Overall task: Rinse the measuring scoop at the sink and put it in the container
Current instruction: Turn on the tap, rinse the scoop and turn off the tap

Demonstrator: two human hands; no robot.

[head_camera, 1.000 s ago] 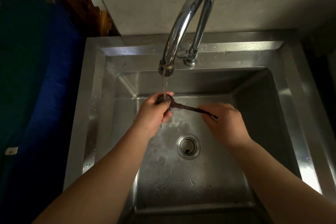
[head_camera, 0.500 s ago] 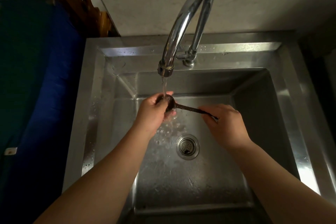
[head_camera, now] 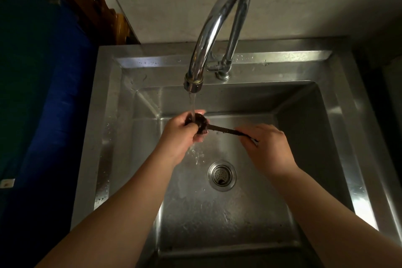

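Left hand (head_camera: pixel 181 131) at frame centre, fingers curled around the bowl end of the measuring scoop (head_camera: pixel 201 123), thumb on top. Right hand (head_camera: pixel 268 148) just right of centre, fingers pinched shut on the far end of the scoop's thin dark handle. Scoop sits roughly level between both hands, over the steel sink (head_camera: pixel 339 128), bowl directly under the faucet (head_camera: pixel 217 24) spout. Water stream (head_camera: pixel 192 104) runs from the spout onto the bowel-end grip area (bowl itself mostly hidden by fingers, contents can't be judged). Splashes on the basin floor below the left hand. Drain strainer (head_camera: pixel 221 175) lower centre, below and between the hands. Blue fabric (head_camera: pixel 43 93) fills frame left.
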